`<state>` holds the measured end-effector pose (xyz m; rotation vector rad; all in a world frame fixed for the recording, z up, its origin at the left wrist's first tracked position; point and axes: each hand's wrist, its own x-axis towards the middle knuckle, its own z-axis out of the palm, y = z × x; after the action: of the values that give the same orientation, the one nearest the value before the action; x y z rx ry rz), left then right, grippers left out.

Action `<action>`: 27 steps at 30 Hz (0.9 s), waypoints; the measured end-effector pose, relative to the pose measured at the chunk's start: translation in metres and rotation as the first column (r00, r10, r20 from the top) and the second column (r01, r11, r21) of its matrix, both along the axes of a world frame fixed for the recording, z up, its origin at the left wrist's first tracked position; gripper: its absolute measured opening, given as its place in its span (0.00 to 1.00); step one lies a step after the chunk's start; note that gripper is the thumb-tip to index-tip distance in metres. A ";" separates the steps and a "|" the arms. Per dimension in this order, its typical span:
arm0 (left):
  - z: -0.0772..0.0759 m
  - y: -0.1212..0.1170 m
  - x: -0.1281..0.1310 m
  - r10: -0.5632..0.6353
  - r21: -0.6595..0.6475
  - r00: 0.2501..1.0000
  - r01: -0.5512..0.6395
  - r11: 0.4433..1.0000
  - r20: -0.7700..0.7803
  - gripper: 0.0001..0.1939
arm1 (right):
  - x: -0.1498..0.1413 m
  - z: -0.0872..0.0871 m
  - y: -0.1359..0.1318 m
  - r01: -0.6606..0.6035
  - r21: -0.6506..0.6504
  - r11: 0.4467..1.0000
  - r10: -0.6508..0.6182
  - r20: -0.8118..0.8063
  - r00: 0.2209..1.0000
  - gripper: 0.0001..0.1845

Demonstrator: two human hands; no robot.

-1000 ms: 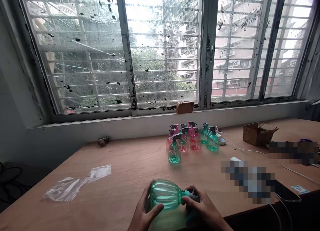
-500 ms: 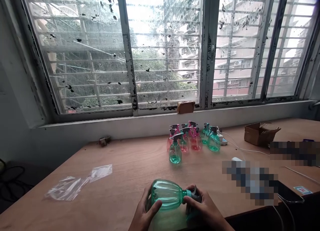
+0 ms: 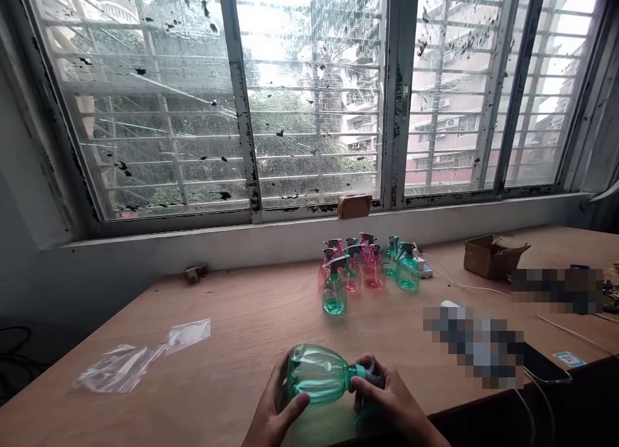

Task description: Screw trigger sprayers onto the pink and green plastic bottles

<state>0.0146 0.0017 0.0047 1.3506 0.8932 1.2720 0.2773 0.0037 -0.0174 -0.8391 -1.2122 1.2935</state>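
A clear green spray bottle (image 3: 319, 373) lies on its side in the air above the near part of the table, its base to the left and its dark spray head (image 3: 373, 376) to the right. My left hand (image 3: 278, 405) is wrapped round the base end, thumb across the front. With my right hand (image 3: 382, 392) I grip the spray head and neck, thumb on the collar. The right fingers are partly hidden behind the head. Beyond my hands, a green spray bottle (image 3: 334, 295) stands upright in front of several pink and green ones.
Clear plastic bags (image 3: 120, 367) lie on the wooden table (image 3: 232, 344) at left. To the right are an open cardboard box (image 3: 491, 258), white cables, a white power adapter (image 3: 420, 263), a dark phone-like slab (image 3: 546, 363) and blurred items. A brown block (image 3: 354, 206) rests on the windowsill.
The view has shifted slightly, so the whole scene sits a little further left. Both hands keep the same hold on the spray bottle, which stays sideways.
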 end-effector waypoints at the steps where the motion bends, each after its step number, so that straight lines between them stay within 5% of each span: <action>1: 0.001 0.000 0.000 0.004 -0.003 1.000 -0.004 1.000 -0.005 0.39 | 0.000 0.000 0.000 -0.002 -0.002 1.000 0.002 -0.002 1.000 0.29; 6: 0.001 0.000 -0.002 0.028 0.005 0.999 -0.028 1.000 -0.019 0.37 | 0.000 0.000 0.000 -0.004 -0.002 1.000 0.004 -0.014 1.000 0.30; 14: -0.015 0.005 0.001 0.005 0.040 1.000 -0.006 0.999 0.019 0.48 | -0.001 0.003 -0.001 0.003 -0.006 1.000 -0.003 -0.008 1.000 0.30; 23: 0.000 0.001 -0.008 0.023 0.001 0.998 -0.023 1.000 -0.053 0.36 | 0.000 0.001 -0.002 -0.014 -0.002 1.000 0.014 0.013 1.000 0.28; 27: -0.003 -0.002 -0.001 0.018 0.026 1.000 -0.018 1.000 -0.013 0.44 | 0.002 -0.001 0.001 -0.016 0.003 1.000 0.016 0.017 1.000 0.28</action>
<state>0.0135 0.0002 0.0019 1.3755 0.9030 1.2936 0.2792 0.0042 -0.0181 -0.8413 -1.2362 1.2994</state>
